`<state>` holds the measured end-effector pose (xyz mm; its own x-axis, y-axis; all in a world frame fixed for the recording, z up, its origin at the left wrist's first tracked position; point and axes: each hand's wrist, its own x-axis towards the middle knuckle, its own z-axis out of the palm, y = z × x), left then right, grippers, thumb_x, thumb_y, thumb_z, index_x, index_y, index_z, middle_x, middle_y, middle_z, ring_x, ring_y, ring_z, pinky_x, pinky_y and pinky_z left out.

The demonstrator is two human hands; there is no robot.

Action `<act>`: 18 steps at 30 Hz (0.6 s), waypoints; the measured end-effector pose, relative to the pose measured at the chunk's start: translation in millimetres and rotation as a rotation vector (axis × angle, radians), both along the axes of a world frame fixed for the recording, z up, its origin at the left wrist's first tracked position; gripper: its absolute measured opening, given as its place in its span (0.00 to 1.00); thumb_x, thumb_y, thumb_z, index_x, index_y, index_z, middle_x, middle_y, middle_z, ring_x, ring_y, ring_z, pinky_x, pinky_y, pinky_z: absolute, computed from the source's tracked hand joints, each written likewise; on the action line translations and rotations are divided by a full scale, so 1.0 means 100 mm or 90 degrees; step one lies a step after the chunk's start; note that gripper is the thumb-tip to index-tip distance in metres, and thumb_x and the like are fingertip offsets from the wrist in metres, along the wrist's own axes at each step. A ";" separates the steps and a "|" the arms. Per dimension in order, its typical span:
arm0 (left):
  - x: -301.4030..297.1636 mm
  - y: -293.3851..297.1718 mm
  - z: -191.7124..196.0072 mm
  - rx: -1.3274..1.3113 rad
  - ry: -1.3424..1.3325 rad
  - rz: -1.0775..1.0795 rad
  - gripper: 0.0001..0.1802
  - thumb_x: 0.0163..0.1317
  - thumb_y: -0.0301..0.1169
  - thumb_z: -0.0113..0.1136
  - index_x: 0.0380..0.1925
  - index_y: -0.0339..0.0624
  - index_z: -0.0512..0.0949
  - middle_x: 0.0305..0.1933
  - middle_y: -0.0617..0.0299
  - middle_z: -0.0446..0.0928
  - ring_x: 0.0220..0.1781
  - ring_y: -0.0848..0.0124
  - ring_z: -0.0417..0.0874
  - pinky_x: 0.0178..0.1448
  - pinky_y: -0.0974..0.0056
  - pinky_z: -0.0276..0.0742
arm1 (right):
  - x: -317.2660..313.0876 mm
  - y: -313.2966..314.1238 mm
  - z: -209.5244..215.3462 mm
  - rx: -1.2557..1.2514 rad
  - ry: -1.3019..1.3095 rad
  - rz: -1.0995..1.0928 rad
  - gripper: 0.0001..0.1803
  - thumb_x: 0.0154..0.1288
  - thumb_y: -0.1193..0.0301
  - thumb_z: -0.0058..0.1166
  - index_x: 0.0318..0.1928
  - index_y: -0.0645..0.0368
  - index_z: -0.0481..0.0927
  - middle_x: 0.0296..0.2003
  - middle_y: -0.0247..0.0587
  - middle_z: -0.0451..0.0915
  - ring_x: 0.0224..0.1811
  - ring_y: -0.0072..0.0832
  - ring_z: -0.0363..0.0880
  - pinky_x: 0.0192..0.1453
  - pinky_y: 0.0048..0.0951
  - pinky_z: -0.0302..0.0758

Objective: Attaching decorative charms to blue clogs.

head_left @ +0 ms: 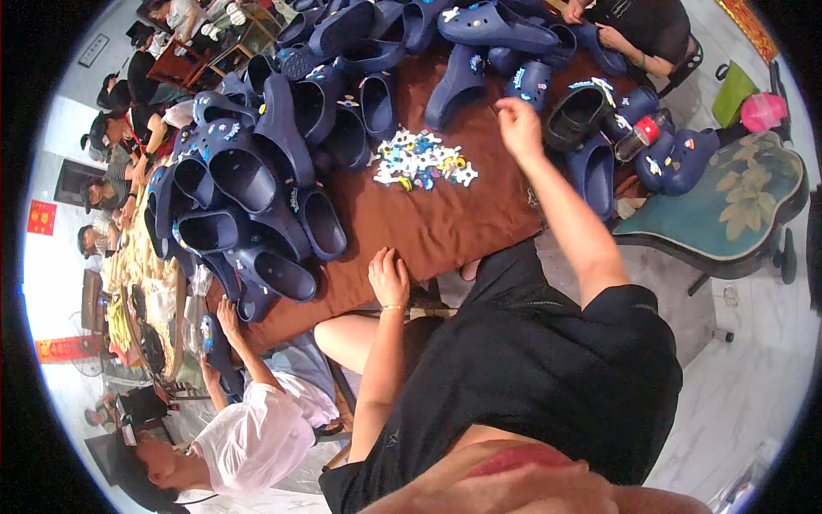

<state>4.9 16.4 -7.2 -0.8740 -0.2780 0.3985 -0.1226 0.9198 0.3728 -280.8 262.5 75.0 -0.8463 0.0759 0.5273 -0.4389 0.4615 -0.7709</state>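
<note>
My left hand [390, 278] rests at the near edge of a table with a brown cloth [411, 227]; its fingers lie flat and hold nothing. Further off, my right hand [519, 128] is raised over the cloth, fingers curled in as in a pinch; anything between them is too small or hidden. Just beyond it sits a navy clog [528, 84] with small decorations. Left of that stands another navy clog [456, 88], tilted. Between my hands lies a heap of small white, blue and yellow shoe charms [419, 160].
Navy clogs [244, 180] are piled at the left and far side. A bottle with a red label [638, 137] lies among clogs at the right, by a teal stool [715, 201]. A person in white [265, 428] handles a clog at left; another [642, 38] sits opposite.
</note>
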 end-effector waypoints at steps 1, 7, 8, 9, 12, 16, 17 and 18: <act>-0.03 -0.03 0.00 -0.001 0.003 0.022 0.12 0.53 0.31 0.54 0.38 0.43 0.75 0.46 0.55 0.72 0.48 0.58 0.70 0.52 0.56 0.65 | -0.17 0.07 0.08 0.010 -0.033 -0.024 0.07 0.53 0.73 0.49 0.33 0.59 0.77 0.32 0.46 0.77 0.37 0.40 0.75 0.44 0.33 0.71; -0.16 -0.13 0.04 -0.041 -0.013 0.039 0.07 0.52 0.33 0.54 0.31 0.46 0.75 0.38 0.59 0.73 0.42 0.60 0.71 0.45 0.58 0.66 | -1.18 0.40 0.39 0.247 -0.122 -0.127 0.23 0.51 0.68 0.52 0.50 0.59 0.70 0.51 0.50 0.68 0.54 0.43 0.67 0.57 0.37 0.65; -0.17 -0.12 0.04 -0.052 -0.007 0.040 0.07 0.52 0.33 0.54 0.31 0.46 0.75 0.38 0.59 0.73 0.42 0.61 0.71 0.46 0.58 0.66 | -1.35 0.45 0.42 0.275 -0.127 -0.141 0.25 0.51 0.68 0.52 0.52 0.59 0.68 0.53 0.50 0.66 0.56 0.43 0.65 0.58 0.37 0.64; -0.17 -0.12 0.04 -0.056 0.005 0.041 0.06 0.52 0.32 0.54 0.31 0.46 0.75 0.37 0.60 0.73 0.42 0.61 0.71 0.46 0.58 0.66 | -1.46 0.44 0.46 0.303 -0.151 -0.127 0.28 0.52 0.68 0.51 0.55 0.59 0.64 0.56 0.49 0.62 0.57 0.41 0.64 0.60 0.37 0.63; -0.18 -0.13 0.04 -0.053 -0.005 0.027 0.07 0.51 0.32 0.54 0.31 0.46 0.75 0.38 0.60 0.73 0.42 0.61 0.71 0.46 0.58 0.65 | -1.78 0.50 0.43 0.357 -0.150 -0.139 0.33 0.52 0.68 0.52 0.59 0.59 0.59 0.59 0.48 0.60 0.60 0.43 0.60 0.63 0.37 0.58; -0.14 -0.12 0.02 -0.059 -0.002 0.045 0.07 0.51 0.31 0.54 0.31 0.45 0.75 0.37 0.60 0.73 0.42 0.61 0.71 0.45 0.58 0.65 | -1.68 0.21 0.62 0.526 -0.302 -0.130 0.39 0.51 0.65 0.53 0.64 0.47 0.50 0.63 0.35 0.55 0.65 0.40 0.51 0.61 0.52 0.55; -0.13 -0.12 0.03 -0.063 -0.004 0.041 0.07 0.51 0.31 0.54 0.31 0.45 0.75 0.37 0.60 0.73 0.42 0.61 0.71 0.44 0.58 0.65 | -1.67 0.17 0.61 0.525 -0.299 -0.124 0.39 0.51 0.65 0.53 0.64 0.47 0.50 0.63 0.35 0.55 0.65 0.40 0.51 0.61 0.52 0.55; -0.12 -0.11 0.03 -0.065 -0.007 0.037 0.07 0.51 0.31 0.54 0.31 0.45 0.75 0.37 0.60 0.73 0.41 0.61 0.71 0.44 0.58 0.65 | -1.63 0.13 0.61 0.541 -0.263 -0.133 0.34 0.52 0.66 0.51 0.61 0.48 0.56 0.60 0.38 0.60 0.63 0.41 0.55 0.61 0.50 0.56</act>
